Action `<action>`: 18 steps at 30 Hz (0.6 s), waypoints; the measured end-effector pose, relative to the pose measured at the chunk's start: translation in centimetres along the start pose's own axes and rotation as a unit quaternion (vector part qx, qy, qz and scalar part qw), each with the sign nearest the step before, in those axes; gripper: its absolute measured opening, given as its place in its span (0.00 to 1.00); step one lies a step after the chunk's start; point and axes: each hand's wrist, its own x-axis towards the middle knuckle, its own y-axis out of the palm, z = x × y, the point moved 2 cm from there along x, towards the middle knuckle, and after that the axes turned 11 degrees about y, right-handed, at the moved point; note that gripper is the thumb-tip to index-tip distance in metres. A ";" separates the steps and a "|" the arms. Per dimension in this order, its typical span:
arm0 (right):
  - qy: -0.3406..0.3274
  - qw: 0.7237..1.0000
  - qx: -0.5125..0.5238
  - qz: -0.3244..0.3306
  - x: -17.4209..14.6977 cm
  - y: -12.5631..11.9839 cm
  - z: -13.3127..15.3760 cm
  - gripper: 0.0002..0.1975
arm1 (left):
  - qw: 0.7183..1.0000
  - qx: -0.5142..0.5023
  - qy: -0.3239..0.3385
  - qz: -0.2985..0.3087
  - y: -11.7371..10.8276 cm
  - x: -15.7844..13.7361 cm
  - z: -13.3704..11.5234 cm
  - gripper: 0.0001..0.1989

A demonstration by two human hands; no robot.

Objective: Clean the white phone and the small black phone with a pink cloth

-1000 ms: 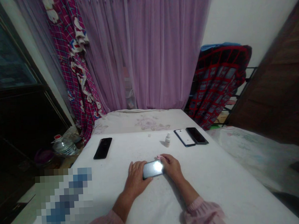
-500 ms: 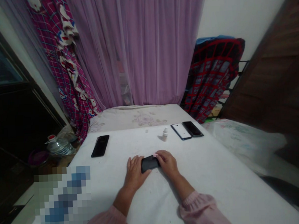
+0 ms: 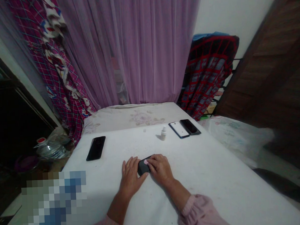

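Note:
A black smartphone (image 3: 143, 167) lies on the white cloth in front of me. My left hand (image 3: 130, 176) steadies its left end, thumb at the near edge and fingers at the far side. Between the fingertips of my right hand (image 3: 161, 170) is a small pink pad (image 3: 146, 162), pressed onto the phone's dark face. The right hand covers the phone's right end. Beyond the hands stands a small white bottle (image 3: 163, 134), upright. Whether the pad is cloth or sponge I cannot tell.
Another black phone (image 3: 96, 148) lies at the left. A white phone (image 3: 179, 129) and a dark phone (image 3: 190, 126) rest side by side at the back right. A tiny pale piece (image 3: 144, 130) sits near the cloth's far edge (image 3: 121, 129). Left of the table is a water jug (image 3: 51, 149).
My right hand has moved the pink pad leftward from the phone's far right edge onto the middle of its face. The left hand keeps its hold. The camera view has shifted slightly.

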 end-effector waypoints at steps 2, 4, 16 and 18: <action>0.019 1.000 -0.010 0.006 0.2 0.2 0.4 0.09 | 1.000 0.000 0.002 0.003 0.0 0.0 -0.2 0.27; 0.043 0.999 -0.027 0.004 0.6 0.3 0.0 0.10 | 1.000 0.000 0.000 0.007 -0.2 0.1 -0.4 0.27; 0.087 0.990 -0.061 -0.091 0.9 0.1 -2.2 0.11 | 0.998 -0.015 0.022 0.053 -0.7 0.1 -0.9 0.26; 0.080 0.991 -0.058 -0.095 0.8 0.1 -2.3 0.11 | 0.999 -0.016 0.032 0.040 -0.5 0.0 -0.9 0.25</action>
